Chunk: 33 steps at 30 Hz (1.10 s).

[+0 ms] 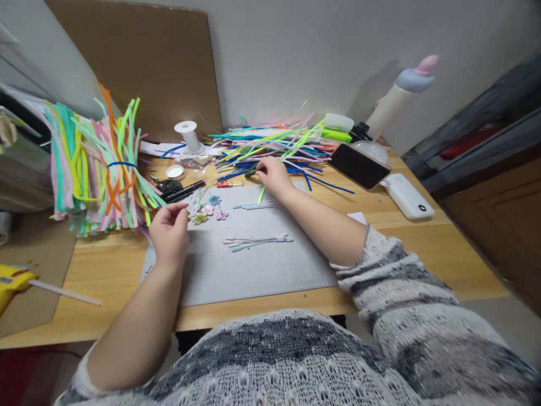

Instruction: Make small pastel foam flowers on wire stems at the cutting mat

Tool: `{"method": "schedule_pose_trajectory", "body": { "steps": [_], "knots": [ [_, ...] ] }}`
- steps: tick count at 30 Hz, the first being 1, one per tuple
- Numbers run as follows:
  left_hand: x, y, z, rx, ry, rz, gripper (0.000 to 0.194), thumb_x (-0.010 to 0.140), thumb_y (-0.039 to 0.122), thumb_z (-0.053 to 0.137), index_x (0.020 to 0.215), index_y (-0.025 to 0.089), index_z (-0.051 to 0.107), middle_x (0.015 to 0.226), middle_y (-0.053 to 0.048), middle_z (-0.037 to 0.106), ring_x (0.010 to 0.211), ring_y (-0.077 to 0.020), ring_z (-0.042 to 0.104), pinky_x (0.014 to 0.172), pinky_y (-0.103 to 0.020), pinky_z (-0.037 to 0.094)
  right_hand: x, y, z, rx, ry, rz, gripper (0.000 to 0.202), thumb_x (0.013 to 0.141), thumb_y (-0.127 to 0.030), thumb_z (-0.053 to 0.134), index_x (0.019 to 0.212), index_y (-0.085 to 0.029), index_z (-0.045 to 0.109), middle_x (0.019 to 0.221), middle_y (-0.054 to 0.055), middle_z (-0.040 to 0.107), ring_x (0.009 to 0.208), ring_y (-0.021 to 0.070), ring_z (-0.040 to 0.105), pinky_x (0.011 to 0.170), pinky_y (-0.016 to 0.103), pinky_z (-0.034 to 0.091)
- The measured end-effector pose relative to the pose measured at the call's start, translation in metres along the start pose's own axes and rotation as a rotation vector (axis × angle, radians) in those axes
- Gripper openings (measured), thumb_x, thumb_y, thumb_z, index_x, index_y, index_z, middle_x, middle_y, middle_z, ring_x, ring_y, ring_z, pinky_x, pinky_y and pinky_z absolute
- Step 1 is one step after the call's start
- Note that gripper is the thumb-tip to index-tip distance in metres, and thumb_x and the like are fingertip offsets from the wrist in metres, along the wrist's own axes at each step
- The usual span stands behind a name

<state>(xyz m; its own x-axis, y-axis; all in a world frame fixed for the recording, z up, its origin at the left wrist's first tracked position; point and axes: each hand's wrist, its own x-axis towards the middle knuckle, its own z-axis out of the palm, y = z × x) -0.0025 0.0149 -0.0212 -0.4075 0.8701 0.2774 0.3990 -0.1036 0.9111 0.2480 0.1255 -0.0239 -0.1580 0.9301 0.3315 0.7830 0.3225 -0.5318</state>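
Observation:
Over the left part of the grey cutting mat (253, 276), my left hand (170, 231) is closed, thumb and forefinger together; anything between them is too small to make out. Small pastel fuzzy flowers (200, 217) lie just right of it. My right hand (273, 176) pinches a small dark item (251, 173) at the front edge of the pile of coloured pipe cleaners (270, 146). Thin wire stems with pastel tips (257, 242) rest on the middle of the mat. Short blue and purple pipe cleaners (257, 207) lie below my right hand.
A big bundle of pipe cleaners (122, 169) stands at the left, near a yellow glue gun (14, 282). Behind the mat are a white spool (189, 138) and black pens (183, 192). A phone (359, 165) and white power bank (409, 196) lie at the right.

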Motion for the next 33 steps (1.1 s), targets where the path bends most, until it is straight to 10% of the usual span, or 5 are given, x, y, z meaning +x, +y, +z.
{"method": "schedule_pose_trajectory", "body": {
  "steps": [8,15,24,33],
  "knots": [
    [0.020,-0.013,-0.001,-0.268,0.169,-0.236,0.015,0.064,0.022,0.060,0.078,0.017,0.063,0.066,0.002,0.056,0.056,-0.0091,0.049,0.047,-0.019,0.033,0.035,-0.023,0.033,-0.227,-0.169,-0.197,0.021,0.086,-0.031,0.053,0.094,-0.018,0.067,0.108,0.011,0.066,0.108,0.0289,0.051,0.090,0.043,0.029],
    [0.008,-0.010,0.001,-0.240,0.095,-0.124,0.011,0.069,0.020,0.059,0.079,0.017,0.064,0.068,0.002,0.059,0.061,-0.0097,0.052,0.057,-0.021,0.040,0.039,-0.047,0.044,-0.405,-0.401,-0.340,0.023,0.083,-0.012,0.045,0.094,-0.010,0.065,0.106,0.018,0.067,0.097,0.0286,0.059,0.085,0.041,0.033],
    [-0.028,0.002,0.010,0.368,-0.733,0.437,0.016,0.082,0.020,0.056,0.095,0.019,0.064,0.090,-0.007,0.065,0.088,-0.0221,0.059,0.082,-0.037,0.045,-0.033,-0.037,-0.020,0.054,-0.206,-0.002,0.017,0.083,-0.016,0.046,0.098,-0.017,0.054,0.083,0.004,0.062,0.072,0.0180,0.054,0.065,0.028,0.038],
    [-0.023,-0.003,0.013,0.441,-0.859,0.394,0.007,0.080,0.022,0.060,0.081,0.019,0.067,0.087,-0.006,0.062,0.088,-0.0228,0.057,0.081,-0.037,0.044,-0.126,-0.017,-0.040,0.038,-0.513,-0.051,0.008,0.075,-0.013,0.059,0.079,-0.018,0.064,0.081,0.005,0.064,0.076,0.0170,0.055,0.069,0.028,0.038]
  ]
}}
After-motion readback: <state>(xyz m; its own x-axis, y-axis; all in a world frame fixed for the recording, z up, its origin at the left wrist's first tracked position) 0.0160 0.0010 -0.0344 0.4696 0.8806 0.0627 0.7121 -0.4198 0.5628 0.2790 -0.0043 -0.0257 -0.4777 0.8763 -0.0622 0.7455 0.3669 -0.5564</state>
